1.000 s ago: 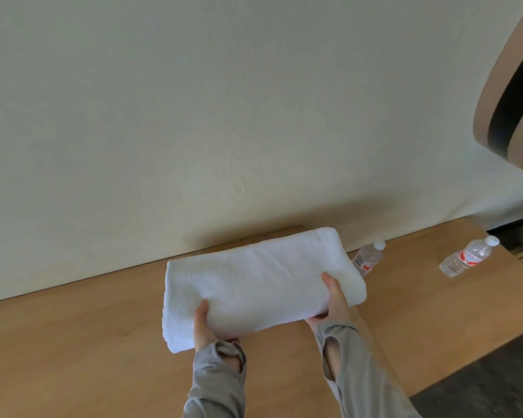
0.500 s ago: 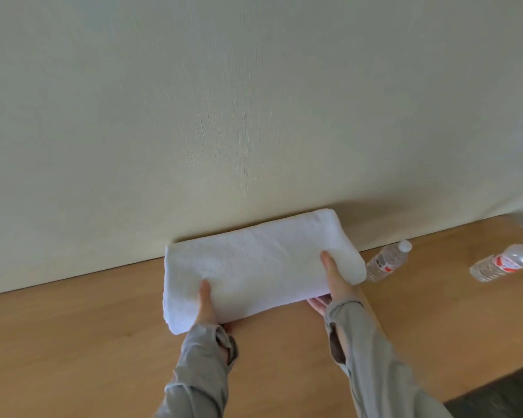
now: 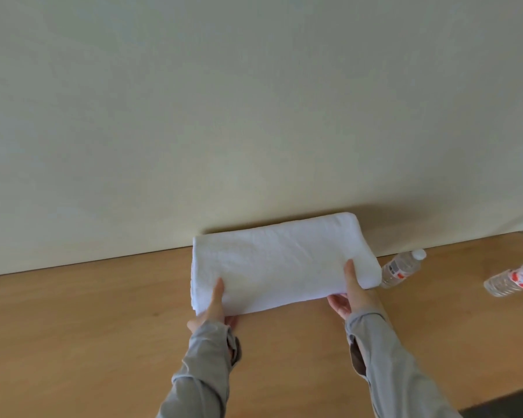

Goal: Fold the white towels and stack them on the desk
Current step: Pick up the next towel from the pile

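Wooden desk (image 3: 73, 342), cream wall (image 3: 224, 116), folded towel (image 3: 278, 263)

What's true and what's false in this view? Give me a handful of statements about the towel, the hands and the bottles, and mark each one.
1. The left hand and right hand both grip the folded white terry towel. True.
2. The two clear plastic water bottles stand upright. False: both lie on their sides on the light wooden desk, right of the towel.
3. The towel is spread out in a single layer. False: it is folded into a thick rectangle.
4. The desk's far edge meets a plain pale wall. True.
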{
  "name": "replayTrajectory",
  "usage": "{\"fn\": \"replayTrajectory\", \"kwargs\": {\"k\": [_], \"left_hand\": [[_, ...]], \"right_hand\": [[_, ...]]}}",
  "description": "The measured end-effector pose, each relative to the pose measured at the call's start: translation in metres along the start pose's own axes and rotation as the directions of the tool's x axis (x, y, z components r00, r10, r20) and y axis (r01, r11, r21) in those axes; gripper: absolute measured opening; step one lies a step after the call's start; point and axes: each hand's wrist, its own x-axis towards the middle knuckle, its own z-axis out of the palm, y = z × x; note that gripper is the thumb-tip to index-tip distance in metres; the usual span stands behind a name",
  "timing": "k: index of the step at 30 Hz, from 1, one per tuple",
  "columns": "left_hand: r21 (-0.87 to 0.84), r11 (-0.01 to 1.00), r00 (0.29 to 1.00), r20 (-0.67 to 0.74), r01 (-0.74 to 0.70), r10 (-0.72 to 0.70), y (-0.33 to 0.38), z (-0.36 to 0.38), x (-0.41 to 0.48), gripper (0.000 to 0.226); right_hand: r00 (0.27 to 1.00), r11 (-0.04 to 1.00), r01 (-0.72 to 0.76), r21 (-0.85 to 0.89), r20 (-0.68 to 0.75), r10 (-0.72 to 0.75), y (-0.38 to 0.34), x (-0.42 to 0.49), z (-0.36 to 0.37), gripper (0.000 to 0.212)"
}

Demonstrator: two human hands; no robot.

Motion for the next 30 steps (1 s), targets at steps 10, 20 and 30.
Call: {"fn": "replayTrajectory", "kwargs": {"k": [10,20,30], "left_hand": [[0.832,0.193,0.761,0.350,-0.521,0.545,0.062,-0.064,-0.034,0.060],[0.729,-0.561,0.518,0.678,-0.391,0.520,0.187,-0.218,-0.080,0.058],[0.919,-0.365,0.413,0.394,-0.151,0.821,0.301,-0.474,-0.117,0.056]], "right_hand": [[0.657,0.262,0.611,-0.747,0.293,-0.695,0.021,-0.067,0.036,0.058],[0.195,-0.488,0.800,-0.348,0.921,-0.338,0.041,-0.212,0.163,0.057],[-0.063,-0.621,0.783,-0.039,0.988,-0.142,0.181,-0.395,0.321,0.057]]}}
